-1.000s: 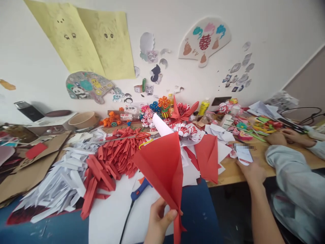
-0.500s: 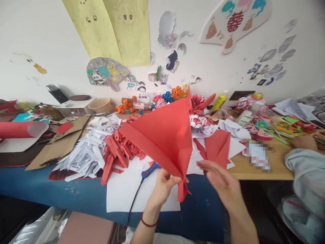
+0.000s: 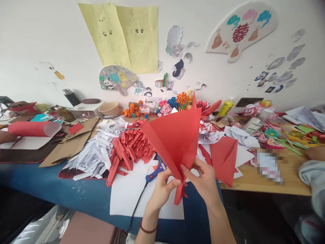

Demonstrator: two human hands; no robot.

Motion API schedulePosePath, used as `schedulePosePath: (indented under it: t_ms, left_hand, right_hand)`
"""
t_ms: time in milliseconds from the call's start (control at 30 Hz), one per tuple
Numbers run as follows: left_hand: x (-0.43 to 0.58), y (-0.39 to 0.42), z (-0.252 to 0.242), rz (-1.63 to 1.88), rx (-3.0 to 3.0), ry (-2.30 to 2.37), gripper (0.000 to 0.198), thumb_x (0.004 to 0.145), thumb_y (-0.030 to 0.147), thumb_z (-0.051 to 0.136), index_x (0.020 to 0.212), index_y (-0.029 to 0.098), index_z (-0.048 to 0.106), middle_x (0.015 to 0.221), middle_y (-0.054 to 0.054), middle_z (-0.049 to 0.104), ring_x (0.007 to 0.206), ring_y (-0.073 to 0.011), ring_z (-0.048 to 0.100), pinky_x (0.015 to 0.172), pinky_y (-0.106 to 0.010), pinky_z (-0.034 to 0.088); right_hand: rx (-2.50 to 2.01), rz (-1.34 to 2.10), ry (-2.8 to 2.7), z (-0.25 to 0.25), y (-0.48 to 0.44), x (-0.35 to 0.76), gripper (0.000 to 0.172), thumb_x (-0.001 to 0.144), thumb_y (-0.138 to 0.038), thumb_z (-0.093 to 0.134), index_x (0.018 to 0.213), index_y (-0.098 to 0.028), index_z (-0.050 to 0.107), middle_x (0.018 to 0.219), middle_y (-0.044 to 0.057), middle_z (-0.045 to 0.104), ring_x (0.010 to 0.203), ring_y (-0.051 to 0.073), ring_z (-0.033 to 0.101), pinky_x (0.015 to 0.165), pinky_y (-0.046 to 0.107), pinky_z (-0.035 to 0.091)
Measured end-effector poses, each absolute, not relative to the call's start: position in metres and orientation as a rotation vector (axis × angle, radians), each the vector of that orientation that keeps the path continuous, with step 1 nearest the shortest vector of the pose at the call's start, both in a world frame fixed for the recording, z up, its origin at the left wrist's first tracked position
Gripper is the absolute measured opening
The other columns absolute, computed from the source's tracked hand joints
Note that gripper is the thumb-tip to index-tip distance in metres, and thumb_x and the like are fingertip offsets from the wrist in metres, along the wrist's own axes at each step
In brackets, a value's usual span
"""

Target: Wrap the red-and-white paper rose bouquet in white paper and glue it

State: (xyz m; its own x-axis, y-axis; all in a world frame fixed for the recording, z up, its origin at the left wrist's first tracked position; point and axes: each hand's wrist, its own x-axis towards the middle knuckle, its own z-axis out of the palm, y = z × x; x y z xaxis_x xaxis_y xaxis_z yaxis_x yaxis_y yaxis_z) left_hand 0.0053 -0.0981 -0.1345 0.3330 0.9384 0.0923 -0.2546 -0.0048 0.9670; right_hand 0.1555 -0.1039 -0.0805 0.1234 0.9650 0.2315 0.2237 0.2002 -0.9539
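A large red paper sheet (image 3: 175, 135), gathered into a cone that flares upward, is held over the table. My left hand (image 3: 164, 189) pinches its narrow lower end, with a short folded tail hanging below the thumb. Higher on the cone's right side, my right hand (image 3: 201, 179) grips the paper between thumb and fingers; some fingertips are hidden behind it. Beneath, a blue glue gun (image 3: 153, 173) lies on a white sheet (image 3: 127, 200), its nozzle end partly covered by the red paper.
Piles of folded white paper pieces (image 3: 93, 152) and folded red paper pieces (image 3: 137, 145) lie to the left. Right of the cone is another red sheet (image 3: 223, 159). Paper flowers (image 3: 182, 100) stand behind. Another person's sleeve (image 3: 313, 176) shows at right; a hand (image 3: 7, 137) at far left.
My right hand has moved left and closed on the cone's right side; before, it was apart from the paper. The view has shifted, and a person's hand now shows at far left.
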Motion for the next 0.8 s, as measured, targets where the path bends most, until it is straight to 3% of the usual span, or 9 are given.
schedulePosePath:
  t_ms: [233, 367, 533, 633, 800]
  left_hand:
    - [0.009, -0.100, -0.136, 1.030, 1.136, 0.708, 0.034, 0.081, 0.046, 0.073, 0.086, 0.013, 0.073, 0.078, -0.008, 0.072, 0.070, -0.0200, 0.065, 0.072, -0.030, 0.052]
    - [0.008, -0.102, -0.140, 1.010, 1.067, 0.643, 0.031, 0.079, 0.044, 0.076, 0.083, 0.014, 0.074, 0.073, -0.007, 0.072, 0.066, -0.0194, 0.066, 0.066, -0.027, 0.051]
    - [0.005, -0.102, -0.144, 1.016, 0.979, 0.650, 0.042, 0.070, 0.053, 0.081, 0.077, 0.012, 0.072, 0.066, -0.006, 0.069, 0.058, -0.0178, 0.063, 0.060, -0.026, 0.050]
    - [0.002, -0.101, -0.144, 1.005, 0.944, 0.662, 0.045, 0.067, 0.054, 0.083, 0.079, 0.012, 0.072, 0.068, -0.007, 0.069, 0.059, -0.0182, 0.064, 0.058, -0.026, 0.049]
    - [-0.002, -0.102, -0.143, 0.976, 0.950, 0.616, 0.047, 0.066, 0.055, 0.083, 0.079, 0.011, 0.074, 0.070, -0.008, 0.070, 0.059, -0.0178, 0.063, 0.059, -0.027, 0.049]
  right_hand:
    - [-1.466, 0.285, -1.244, -0.074, -0.094, 0.149, 0.022, 0.087, -0.040, 0.067, 0.079, -0.020, 0.062, 0.062, -0.002, 0.060, 0.054, 0.013, 0.052, 0.054, 0.025, 0.042]
    - [-1.437, 0.215, -1.207, -0.060, -0.086, 0.144, 0.025, 0.088, -0.042, 0.065, 0.078, -0.020, 0.061, 0.065, 0.000, 0.061, 0.056, 0.013, 0.051, 0.054, 0.025, 0.040]
    - [-1.431, 0.091, -1.191, -0.045, -0.070, 0.146, 0.034, 0.089, -0.045, 0.064, 0.068, -0.019, 0.060, 0.057, -0.001, 0.057, 0.054, 0.012, 0.049, 0.055, 0.025, 0.039]
    - [-1.420, 0.153, -1.204, -0.033, -0.057, 0.152, 0.035, 0.087, -0.048, 0.065, 0.068, -0.019, 0.061, 0.057, -0.001, 0.058, 0.052, 0.011, 0.048, 0.055, 0.025, 0.039]
    - [-1.286, 0.390, -1.158, -0.006, -0.031, 0.174, 0.040, 0.080, -0.051, 0.072, 0.063, -0.020, 0.052, 0.045, -0.008, 0.042, 0.042, 0.008, 0.036, 0.044, 0.023, 0.029]
